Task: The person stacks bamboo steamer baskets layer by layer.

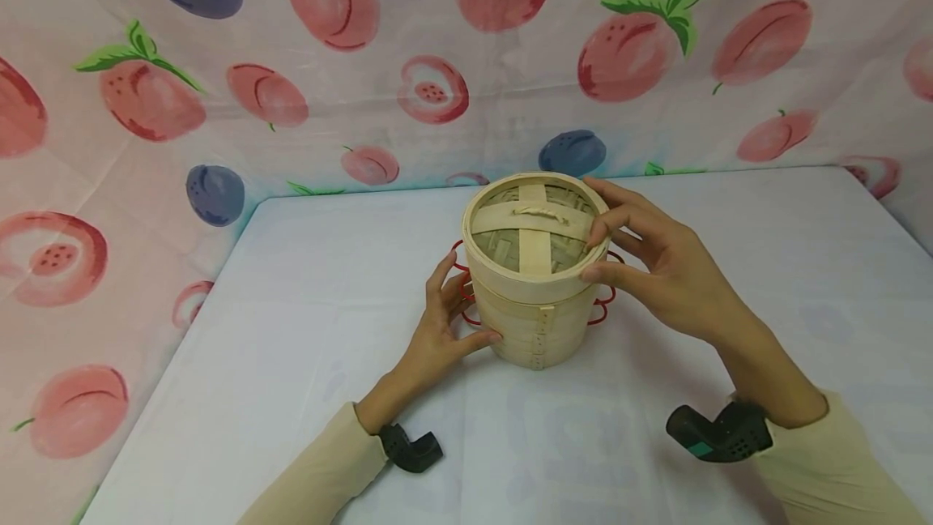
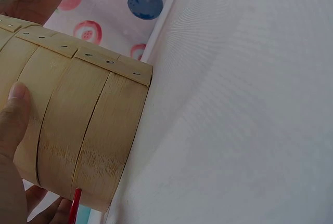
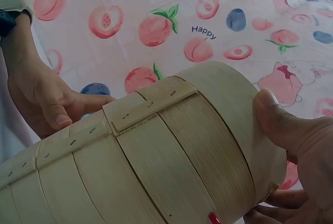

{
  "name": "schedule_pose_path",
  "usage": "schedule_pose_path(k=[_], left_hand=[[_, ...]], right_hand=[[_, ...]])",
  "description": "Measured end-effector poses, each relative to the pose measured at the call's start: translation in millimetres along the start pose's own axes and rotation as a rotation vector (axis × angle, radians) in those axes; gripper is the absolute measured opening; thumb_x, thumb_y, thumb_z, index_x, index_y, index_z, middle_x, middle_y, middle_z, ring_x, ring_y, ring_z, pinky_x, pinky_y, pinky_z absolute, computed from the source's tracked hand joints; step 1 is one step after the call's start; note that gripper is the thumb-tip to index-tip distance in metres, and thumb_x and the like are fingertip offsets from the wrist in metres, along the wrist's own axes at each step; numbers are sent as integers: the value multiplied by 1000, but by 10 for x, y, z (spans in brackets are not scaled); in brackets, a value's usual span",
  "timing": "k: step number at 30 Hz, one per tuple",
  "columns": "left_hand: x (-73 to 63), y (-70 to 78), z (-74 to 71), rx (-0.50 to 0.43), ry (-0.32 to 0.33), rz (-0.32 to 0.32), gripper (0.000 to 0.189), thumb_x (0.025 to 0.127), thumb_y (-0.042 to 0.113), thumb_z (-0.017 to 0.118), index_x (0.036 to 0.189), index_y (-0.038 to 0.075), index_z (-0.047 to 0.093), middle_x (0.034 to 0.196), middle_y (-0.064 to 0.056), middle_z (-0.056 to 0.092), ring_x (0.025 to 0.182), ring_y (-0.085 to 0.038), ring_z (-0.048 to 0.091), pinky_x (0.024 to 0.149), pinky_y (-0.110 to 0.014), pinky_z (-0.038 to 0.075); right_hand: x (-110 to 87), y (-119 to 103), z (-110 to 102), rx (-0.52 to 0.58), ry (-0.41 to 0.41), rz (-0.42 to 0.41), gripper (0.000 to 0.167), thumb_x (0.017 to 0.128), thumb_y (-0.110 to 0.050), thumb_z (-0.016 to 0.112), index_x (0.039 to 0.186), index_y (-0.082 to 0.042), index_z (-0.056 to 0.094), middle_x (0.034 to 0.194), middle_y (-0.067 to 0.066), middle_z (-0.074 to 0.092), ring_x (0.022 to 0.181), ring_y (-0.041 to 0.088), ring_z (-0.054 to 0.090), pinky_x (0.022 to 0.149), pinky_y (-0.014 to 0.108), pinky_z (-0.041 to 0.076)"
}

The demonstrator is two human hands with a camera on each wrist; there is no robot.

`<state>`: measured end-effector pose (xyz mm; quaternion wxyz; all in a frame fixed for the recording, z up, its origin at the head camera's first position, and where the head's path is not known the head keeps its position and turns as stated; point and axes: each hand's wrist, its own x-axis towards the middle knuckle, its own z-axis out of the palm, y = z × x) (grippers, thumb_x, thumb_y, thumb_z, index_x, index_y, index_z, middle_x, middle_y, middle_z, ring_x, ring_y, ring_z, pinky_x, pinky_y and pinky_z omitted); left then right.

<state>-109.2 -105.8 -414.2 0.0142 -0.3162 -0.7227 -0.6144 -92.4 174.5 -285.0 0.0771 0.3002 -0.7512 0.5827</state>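
A round bamboo steamer (image 1: 521, 335) in stacked tiers stands upright near the middle of the table. On top sits its woven lid (image 1: 534, 253), with crossed bamboo strips and a small twisted loop. My left hand (image 1: 430, 339) holds the left side of the tiers, thumb at the front and fingers round the far side. With thumb and fingers, my right hand (image 1: 670, 266) grips the lid's right rim. In the right wrist view, the right thumb (image 3: 273, 112) presses the lid's side wall. Red loop handles (image 1: 599, 314) stick out on both sides of the tiers.
White cloth (image 1: 277, 347) covers the table. Behind it and on the left hangs a fruit-print curtain (image 1: 350, 104). Black wrist cameras (image 1: 411, 448) sit on both forearms, below light sleeves.
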Motion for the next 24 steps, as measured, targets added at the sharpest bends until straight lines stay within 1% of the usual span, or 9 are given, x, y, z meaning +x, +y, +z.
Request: schedule_pose_path(k=[2,6,8,11,16,20,22,24], left_hand=[[2,1,-1,-3,-3,3,107,78,32,78,151,21,0,144,-14,38,128,-30,43,106,-40,37],[9,0,-6,-16,-11,27,109,78,16,80,150,17,-1,144,-18,37,128,-34,42,105,-46,37],[11,-1,-7,-25,-13,40,109,78,12,80,150,15,-1,144,-20,37,127,-37,42,104,-49,37],[6,4,-4,-35,-12,44,108,78,14,79,150,14,-1,144,-20,38,127,-37,42,105,-49,37],[-25,-25,10,-22,-5,16,108,78,29,78,150,11,-1,143,-17,39,127,-34,43,105,-42,37],[-44,-52,21,-16,1,14,109,78,38,76,150,13,-1,143,-15,40,127,-35,43,105,-41,38],[-48,-57,22,-21,1,15,108,79,35,76,151,15,-1,143,-16,39,126,-36,43,105,-41,38],[-51,-51,13,-31,0,12,107,79,28,77,150,16,-2,142,-17,39,126,-37,44,105,-43,38]], right_hand=[[-2,5,-10,-6,-10,5,26,78,10,73,94,0,56,147,15,35,139,27,28,104,25,36],[-8,15,-30,-13,-29,26,25,80,9,72,96,-1,56,149,13,34,139,26,26,105,25,36],[-11,21,-35,-4,-37,33,25,81,9,71,97,-1,55,150,13,33,140,25,25,105,25,36],[-18,30,-38,6,-43,35,25,81,9,70,98,-1,55,150,13,33,140,26,25,105,24,35],[-34,47,-33,9,-56,38,25,82,9,70,98,-1,55,150,14,31,140,26,26,104,21,35],[-46,61,-35,-1,-67,51,25,83,9,69,101,-1,55,152,12,30,139,26,28,103,21,36],[-50,69,-40,-6,-64,48,27,83,9,68,104,-1,55,152,11,31,139,26,27,104,21,36],[-58,80,-47,2,-58,37,30,84,9,67,110,0,54,151,11,31,140,26,26,104,22,35]])
